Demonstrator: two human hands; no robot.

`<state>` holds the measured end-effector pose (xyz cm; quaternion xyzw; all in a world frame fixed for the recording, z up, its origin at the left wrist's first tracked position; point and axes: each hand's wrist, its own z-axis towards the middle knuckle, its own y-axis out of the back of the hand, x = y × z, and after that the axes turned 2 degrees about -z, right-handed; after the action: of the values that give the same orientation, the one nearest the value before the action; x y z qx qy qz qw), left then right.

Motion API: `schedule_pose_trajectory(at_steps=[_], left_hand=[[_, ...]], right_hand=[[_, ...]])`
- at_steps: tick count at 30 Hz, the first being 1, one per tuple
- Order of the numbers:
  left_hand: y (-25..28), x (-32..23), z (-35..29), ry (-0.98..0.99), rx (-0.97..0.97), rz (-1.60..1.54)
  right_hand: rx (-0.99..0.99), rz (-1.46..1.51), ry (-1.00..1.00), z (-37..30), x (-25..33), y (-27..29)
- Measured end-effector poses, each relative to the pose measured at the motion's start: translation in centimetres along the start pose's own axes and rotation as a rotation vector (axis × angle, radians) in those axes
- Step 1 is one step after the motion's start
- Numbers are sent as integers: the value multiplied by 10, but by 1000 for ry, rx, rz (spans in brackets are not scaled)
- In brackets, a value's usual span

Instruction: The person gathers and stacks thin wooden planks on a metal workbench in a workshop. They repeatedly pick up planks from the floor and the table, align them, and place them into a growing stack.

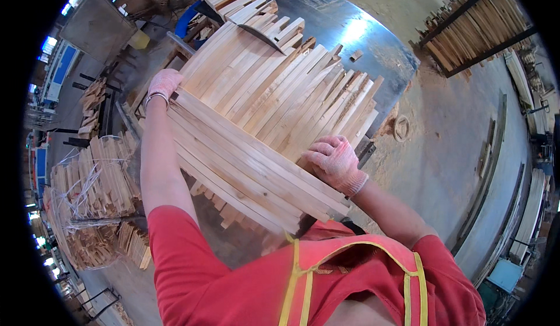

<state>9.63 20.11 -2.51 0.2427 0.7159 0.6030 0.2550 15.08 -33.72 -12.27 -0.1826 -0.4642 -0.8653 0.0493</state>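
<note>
Several long pale wooden boards (pixel 233 151) lie side by side across the near side of the metal table. Beyond them, a row of narrower wooden strips (pixel 262 86) lies crosswise to the boards, with uneven far ends. My left hand (pixel 165 84), in a whitish-pink knit glove, is closed at the left end of the farthest long board; its fingertips are partly hidden. My right hand (pixel 336 162), gloved the same way, has its fingers curled at that board's far edge, near its right end. A dark curved blade-like piece (pixel 261 38) shows over the strips.
The shiny metal table (pixel 373 51) extends beyond the strips, with a small wood offcut (pixel 356 56) on it. Bundled wood strips (pixel 96 180) stand at the left. A rack of strips (pixel 472 25) stands far right. Long planks (pixel 487 174) lie along the right floor.
</note>
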Motion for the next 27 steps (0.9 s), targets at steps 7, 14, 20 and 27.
schedule_pose_trajectory(at_steps=[7,14,20,27], left_hand=[[0,12,3,-93,-54,-14],[7,11,-3,-84,-86,-59],[4,19,14,-47,-105,-113],[8,11,4,-69,-165,-39]], right_hand=[[-12,6,8,-4,-3,-12],[-43,-34,-1,-7,1,-20],[-82,-84,24,-7,0,-24],[-119,-41,9,-11,-2,-37]])
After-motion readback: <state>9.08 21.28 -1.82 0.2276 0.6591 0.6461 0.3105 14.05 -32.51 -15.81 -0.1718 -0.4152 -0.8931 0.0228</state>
